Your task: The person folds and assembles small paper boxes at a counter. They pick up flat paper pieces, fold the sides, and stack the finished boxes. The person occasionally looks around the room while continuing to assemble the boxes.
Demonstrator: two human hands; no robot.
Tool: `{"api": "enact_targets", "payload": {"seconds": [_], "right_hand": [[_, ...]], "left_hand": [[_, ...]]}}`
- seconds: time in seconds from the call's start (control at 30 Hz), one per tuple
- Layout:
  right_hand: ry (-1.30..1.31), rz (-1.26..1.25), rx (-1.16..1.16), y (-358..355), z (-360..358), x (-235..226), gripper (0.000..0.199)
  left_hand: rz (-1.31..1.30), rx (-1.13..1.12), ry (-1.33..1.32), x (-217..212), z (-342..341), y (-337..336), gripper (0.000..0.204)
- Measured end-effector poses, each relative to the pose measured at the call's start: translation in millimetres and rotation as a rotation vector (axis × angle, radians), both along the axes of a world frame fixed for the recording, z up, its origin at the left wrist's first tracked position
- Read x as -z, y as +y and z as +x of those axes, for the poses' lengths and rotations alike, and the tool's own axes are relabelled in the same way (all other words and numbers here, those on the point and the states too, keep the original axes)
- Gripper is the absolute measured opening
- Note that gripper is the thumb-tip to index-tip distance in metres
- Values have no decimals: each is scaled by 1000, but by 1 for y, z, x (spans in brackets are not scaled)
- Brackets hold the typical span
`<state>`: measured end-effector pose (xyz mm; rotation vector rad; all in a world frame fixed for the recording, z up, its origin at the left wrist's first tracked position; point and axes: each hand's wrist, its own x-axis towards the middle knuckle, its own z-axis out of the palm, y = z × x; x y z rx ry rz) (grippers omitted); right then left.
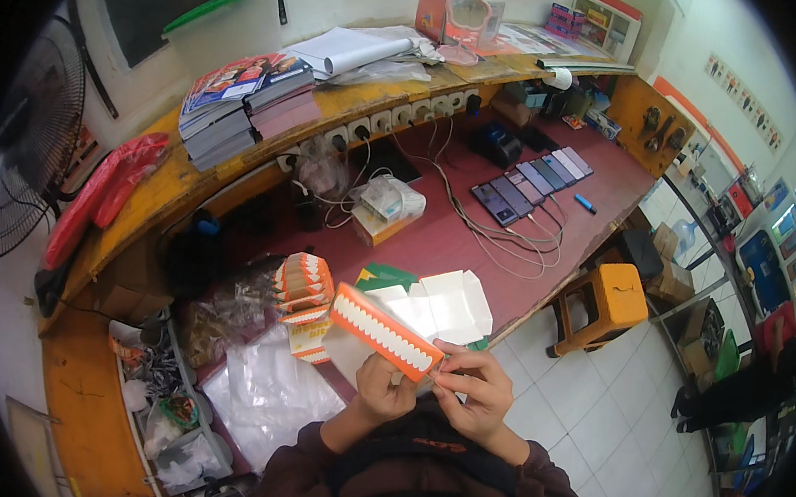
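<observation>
- Holding an orange-and-white box (384,331) above the table (526,247) edge, the left hand (383,384) supports it from below, its grip closed around the lower side, so the long scalloped face stays turned upward toward the person.
- The right hand (473,390) pinches the box's near end flap between thumb and fingertips, apparently to fold or tuck it; its grip is pressed together on the cardboard.
- One flattened white carton (445,306) lies open on the table just behind the box, within easy reach.
- A stack of folded orange boxes (303,284) stands to the left, roughly five or six; the exact count is unclear.
- Clear plastic bags (266,391) lie below that stack.
- About eight phones (534,186) lie side by side farther back, each cabled, presumably for charging.
- One orange stool (609,296) stands on the floor beside the table.
</observation>
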<state>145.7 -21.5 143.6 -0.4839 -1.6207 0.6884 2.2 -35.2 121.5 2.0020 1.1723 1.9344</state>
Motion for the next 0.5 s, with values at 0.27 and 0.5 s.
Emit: {"api": "enact_targets", "payload": {"seconds": [0.27,0.5], "right_hand": [[-142,191,146,-10,0,-5,27],[9,81,164,1,-12,-5,26]], "left_hand": [[-14,289,-339,-2,6,-6,17],[-54,323,-271,-10,6,5,20]]}}
